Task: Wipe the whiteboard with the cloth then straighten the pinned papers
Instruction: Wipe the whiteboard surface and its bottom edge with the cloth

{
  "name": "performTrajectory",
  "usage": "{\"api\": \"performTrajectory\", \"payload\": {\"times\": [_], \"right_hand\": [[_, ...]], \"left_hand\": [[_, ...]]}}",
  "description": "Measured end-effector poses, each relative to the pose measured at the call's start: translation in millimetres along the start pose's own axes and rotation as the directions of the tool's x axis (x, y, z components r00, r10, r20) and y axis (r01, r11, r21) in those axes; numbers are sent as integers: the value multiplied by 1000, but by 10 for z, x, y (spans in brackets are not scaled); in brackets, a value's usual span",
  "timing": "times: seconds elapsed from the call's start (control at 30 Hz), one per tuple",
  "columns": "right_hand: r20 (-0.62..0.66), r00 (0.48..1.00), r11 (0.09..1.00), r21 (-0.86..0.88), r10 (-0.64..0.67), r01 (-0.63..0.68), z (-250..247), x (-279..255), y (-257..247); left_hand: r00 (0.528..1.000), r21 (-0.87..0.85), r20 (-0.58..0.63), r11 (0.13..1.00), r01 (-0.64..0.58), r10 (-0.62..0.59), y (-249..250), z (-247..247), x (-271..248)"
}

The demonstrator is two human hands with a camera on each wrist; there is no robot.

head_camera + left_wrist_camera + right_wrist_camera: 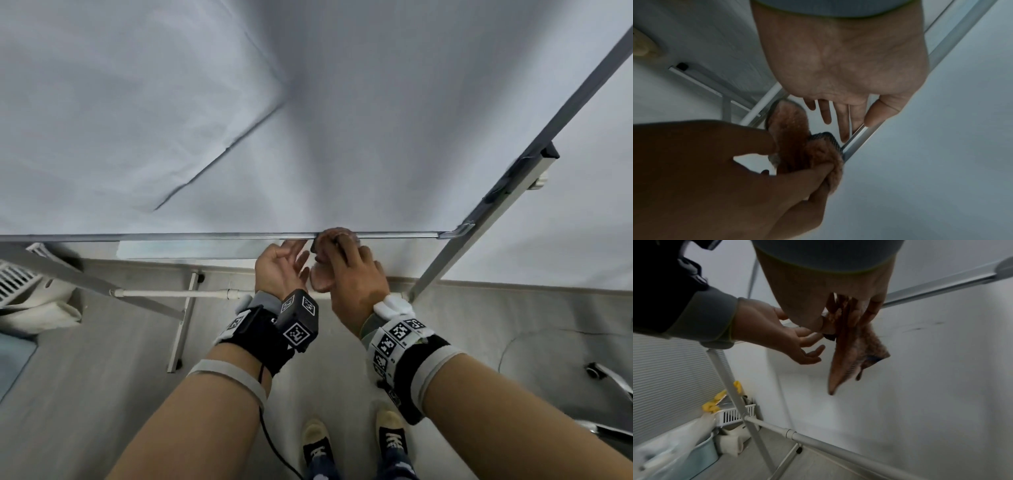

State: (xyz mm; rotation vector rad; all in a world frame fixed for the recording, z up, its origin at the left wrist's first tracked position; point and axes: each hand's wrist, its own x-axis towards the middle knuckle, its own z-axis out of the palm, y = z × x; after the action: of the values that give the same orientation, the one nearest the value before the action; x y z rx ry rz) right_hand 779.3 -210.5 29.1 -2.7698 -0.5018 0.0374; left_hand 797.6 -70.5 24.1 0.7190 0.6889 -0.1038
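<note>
My right hand (356, 277) grips the cloth (323, 277), a brownish fuzzy rag with a dark hem, bunched between thumb and curled fingers. The top of the bunch touches the bottom frame rail (205, 236) of the whiteboard (359, 120); the rest hangs below the rail. From the right wrist view, the cloth (851, 356) droops in a folded point under my fingers (873, 311).

My left hand (279, 265) sits just beside the right one, palm turned up, fingers straight and loosely spread, holding nothing. In the left wrist view its fingertips (844, 134) reach the rail edge right next to the cloth (797, 133); whether they touch the cloth I cannot tell.

A large sheet of paper (120, 120) lies against the board's left part, its lower edge slanted and its corner lifted off the surface. No pin is discernible.

Faint dark smudges (920, 328) mark the board, seen from the right wrist. Below: the stand's crossbar (171, 293), a white slatted basket (735, 414), my shoes (317, 442) on grey floor.
</note>
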Motion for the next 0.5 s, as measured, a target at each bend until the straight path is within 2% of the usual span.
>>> {"api": "performTrajectory", "payload": {"times": [0.1, 0.2, 0.3, 0.4, 0.5], "right_hand": [[22, 997, 994, -76, -78, 80, 4, 126, -107], [-1, 992, 988, -99, -123, 123, 25, 220, -204], [-7, 987, 980, -123, -161, 159, 74, 282, -351], [-23, 986, 977, -144, -165, 160, 107, 291, -429], [-52, 977, 962, -190, -207, 194, 43, 249, -359]], "left_hand": [[999, -101, 3, 994, 42, -42, 153, -55, -18], [1000, -49, 27, 999, 11, -10, 205, -102, 22], [998, 9, -50, 1000, -24, 24, 235, -133, 75], [996, 43, -86, 999, 2, 2, 281, -172, 34], [996, -14, -88, 1000, 22, -23, 324, -181, -32]]}}
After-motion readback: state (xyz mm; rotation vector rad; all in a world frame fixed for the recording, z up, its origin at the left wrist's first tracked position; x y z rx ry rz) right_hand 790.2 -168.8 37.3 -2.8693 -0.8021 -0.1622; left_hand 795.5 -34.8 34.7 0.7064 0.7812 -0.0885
